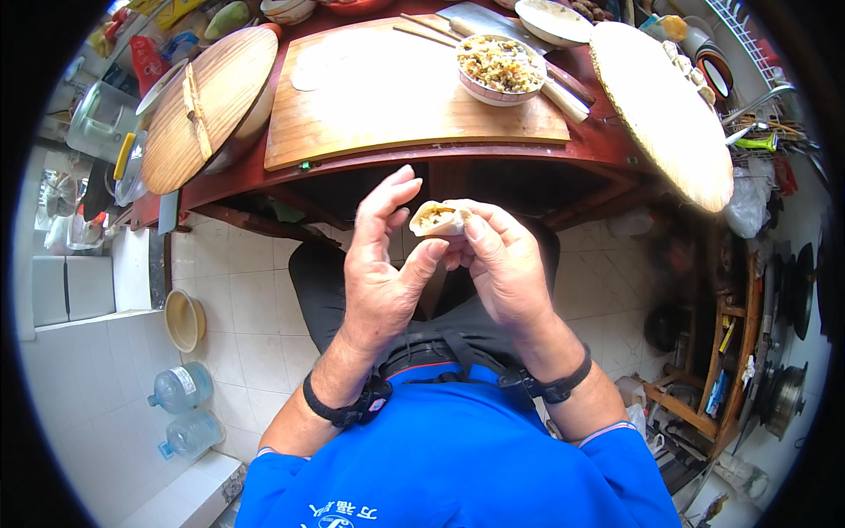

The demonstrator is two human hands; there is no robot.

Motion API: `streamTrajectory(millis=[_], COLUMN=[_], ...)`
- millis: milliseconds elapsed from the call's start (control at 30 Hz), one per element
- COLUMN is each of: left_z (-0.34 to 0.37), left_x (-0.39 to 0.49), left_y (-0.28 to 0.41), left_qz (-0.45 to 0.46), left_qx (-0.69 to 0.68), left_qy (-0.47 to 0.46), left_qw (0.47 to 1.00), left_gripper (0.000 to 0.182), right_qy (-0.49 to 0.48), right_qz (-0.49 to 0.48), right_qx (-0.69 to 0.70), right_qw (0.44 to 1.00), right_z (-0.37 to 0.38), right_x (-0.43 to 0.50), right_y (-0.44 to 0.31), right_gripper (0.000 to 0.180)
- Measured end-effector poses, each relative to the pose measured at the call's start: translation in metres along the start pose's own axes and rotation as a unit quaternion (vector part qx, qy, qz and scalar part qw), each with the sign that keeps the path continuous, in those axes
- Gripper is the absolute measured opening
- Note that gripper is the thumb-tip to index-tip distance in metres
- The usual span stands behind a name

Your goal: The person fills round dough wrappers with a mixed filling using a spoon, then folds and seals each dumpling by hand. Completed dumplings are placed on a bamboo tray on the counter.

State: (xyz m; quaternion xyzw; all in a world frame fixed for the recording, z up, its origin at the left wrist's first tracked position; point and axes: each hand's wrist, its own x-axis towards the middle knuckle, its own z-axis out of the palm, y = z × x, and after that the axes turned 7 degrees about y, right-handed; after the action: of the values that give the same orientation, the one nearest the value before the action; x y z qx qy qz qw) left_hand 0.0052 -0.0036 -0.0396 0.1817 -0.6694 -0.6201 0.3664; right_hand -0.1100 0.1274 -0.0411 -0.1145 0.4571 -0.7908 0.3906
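Note:
My right hand [505, 261] pinches one end of a partly closed dumpling [439, 220], whose filling shows at the open left end. Just left of it is my left hand [389, 264], thumb and fingers apart, holding nothing. Beyond my hands, a wooden board [396, 125] lies on a red table [614, 148]. Pale dough wrappers [307, 76] are at the board's left side, partly lost in glare. A bowl [498, 99] full of chopped filling [500, 64] stands at its right. Several dumplings [683, 66] sit along the far right edge of a round woven tray [660, 119].
A round wooden lid [224, 99] covers a vessel at the table's left. A rolling pin [564, 99], chopsticks [426, 34] and a broad-bladed tool [485, 20] lie near the bowl. Large plastic water bottles [183, 388] and a yellowish basin [185, 320] are on the floor at left; a wooden rack [733, 369] is at right.

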Motion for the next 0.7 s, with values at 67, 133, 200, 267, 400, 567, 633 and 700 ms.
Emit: streamTrajectory(millis=[67,133,200,267,400,567,633,700], left_z=[-0.002,-0.004,-0.002,0.001,0.003,0.003,0.005,0.006], left_x=[0.003,0.004,0.003,0.002,0.001,0.001,0.000,-0.003], left_y=[0.003,0.005,0.007,0.007,0.004,0.002,0.003,0.005], left_qz=[0.089,0.125,0.126,0.120,0.129,0.130,0.119,0.099], left_qx=[0.053,0.099,0.112,0.100,0.123,0.135,0.116,0.090], left_qy=[0.022,0.015,0.009,0.012,0.013,0.014,0.023,0.035], left_qw=[0.994,0.987,0.986,0.988,0.984,0.982,0.986,0.990], left_gripper=[0.051,0.039,0.030,0.027,0.023,0.024,0.025,0.026], right_qy=[-0.002,0.000,0.003,0.006,0.004,0.005,0.007,0.004], right_qz=[-0.001,0.000,0.001,-0.001,-0.012,-0.019,-0.018,-0.020], right_qx=[0.000,-0.008,-0.001,0.002,0.000,-0.017,-0.017,-0.020], right_qw=[1.000,1.000,1.000,1.000,1.000,1.000,1.000,1.000], right_z=[-0.002,-0.002,-0.002,-0.001,-0.002,-0.003,-0.004,-0.004], right_x=[0.000,-0.001,-0.001,-0.002,-0.003,-0.004,-0.005,-0.006], right_y=[-0.001,-0.001,0.000,0.001,0.002,0.004,0.004,0.004], right_gripper=[0.034,0.034,0.034,0.034,0.034,0.033,0.033,0.033])
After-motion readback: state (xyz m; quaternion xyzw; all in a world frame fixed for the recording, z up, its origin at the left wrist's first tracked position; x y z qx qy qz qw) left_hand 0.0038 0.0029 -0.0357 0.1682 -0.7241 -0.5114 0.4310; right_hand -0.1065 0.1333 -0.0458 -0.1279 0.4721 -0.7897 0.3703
